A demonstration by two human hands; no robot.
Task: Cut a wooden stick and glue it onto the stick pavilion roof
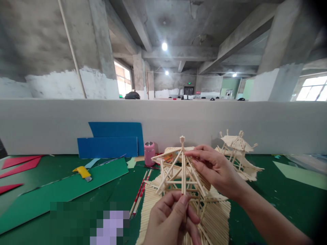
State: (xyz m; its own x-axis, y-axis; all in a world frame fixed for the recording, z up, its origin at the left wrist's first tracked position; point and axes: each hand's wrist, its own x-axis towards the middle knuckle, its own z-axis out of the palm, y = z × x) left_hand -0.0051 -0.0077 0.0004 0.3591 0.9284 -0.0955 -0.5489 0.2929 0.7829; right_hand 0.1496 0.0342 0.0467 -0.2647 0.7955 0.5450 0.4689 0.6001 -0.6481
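Note:
A pavilion model [169, 177] built of thin pale wooden sticks stands in front of me, its open roof frame rising to a small knob on a central post. My left hand [173, 216] pinches the lower end of a wooden stick [183, 173] that slopes up the front of the roof to the peak. Bent over the roof's right side, my right hand [211, 166] has its fingertips closed at the sticks just below the peak. Those fingers partly hide what they grip. Rows of sticks form the wide lower roof around the frame.
Behind on the right is a second stick pavilion [238, 143]. A pink flask [149, 153] stands behind the model. Left lie red-marked sticks [140, 194], a yellow utility knife [83, 173] and a green board [68, 190]. Blue boards [107, 147] lean on a white partition [51, 122].

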